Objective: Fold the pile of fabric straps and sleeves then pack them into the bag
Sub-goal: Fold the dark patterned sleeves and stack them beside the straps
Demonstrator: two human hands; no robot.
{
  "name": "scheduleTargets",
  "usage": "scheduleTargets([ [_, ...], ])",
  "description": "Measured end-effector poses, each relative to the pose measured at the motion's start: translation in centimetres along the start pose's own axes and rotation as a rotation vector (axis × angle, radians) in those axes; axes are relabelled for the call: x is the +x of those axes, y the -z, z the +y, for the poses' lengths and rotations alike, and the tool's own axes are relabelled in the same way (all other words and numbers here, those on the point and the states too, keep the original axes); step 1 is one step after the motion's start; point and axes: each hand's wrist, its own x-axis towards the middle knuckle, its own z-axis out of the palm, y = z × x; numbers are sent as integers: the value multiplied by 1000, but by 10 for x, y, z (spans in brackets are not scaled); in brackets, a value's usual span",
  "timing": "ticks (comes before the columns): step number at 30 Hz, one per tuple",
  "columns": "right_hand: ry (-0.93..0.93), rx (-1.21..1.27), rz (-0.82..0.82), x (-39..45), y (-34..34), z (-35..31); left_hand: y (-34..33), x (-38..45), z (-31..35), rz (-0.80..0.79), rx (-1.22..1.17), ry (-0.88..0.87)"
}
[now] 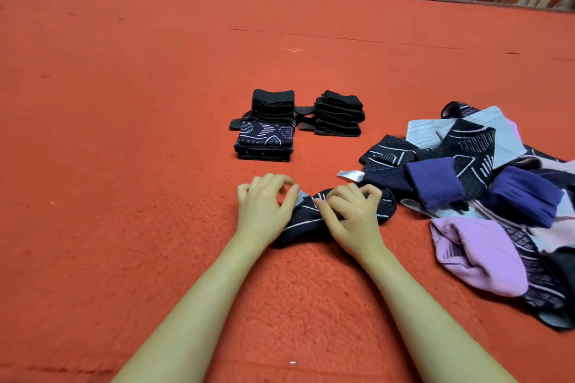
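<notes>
Two hands on one dark patterned sleeve [314,216], lower centre of frame. Left hand [264,208] pinches left end, fingers curled; right hand [351,214] grips middle. Sleeve long axis runs left–right, far end right of right hand. Folded stacks [270,130] above; unfolded pile [485,193] at right — bag not visible.

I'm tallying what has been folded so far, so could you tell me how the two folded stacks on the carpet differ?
The left stack has a dark sleeve with pale line patterns at its front; the right stack shows only plain black pieces. The left stack reaches nearer to the hands, while the right stack sits farther back. Both stand on the red carpet, with strap ends sticking out at their sides.
</notes>
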Motion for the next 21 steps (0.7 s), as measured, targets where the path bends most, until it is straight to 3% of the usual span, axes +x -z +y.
scheduleTargets([
  [3, -53, -131, -39, 11, 5, -3, -3, 2, 9, -224, 181, 55],
  [7, -178, -255, -474, 13, 5, 9, -8, 1, 17, -261, 346, -69],
  [12, -78, -278, -202, -15, 4, 9, -18, -10, 14, -189, 368, -49],
  [16, -5, -260, -118, -14, 9, 4, -21, -22, 7, 43, 138, 18],
  [19, 54, -240, -94, -17, 13, 0, -15, -19, 5, 94, 78, 173],
  [21, 89, -224, -86, -20, 16, -1, -13, -15, 0, 120, 120, 173],
])
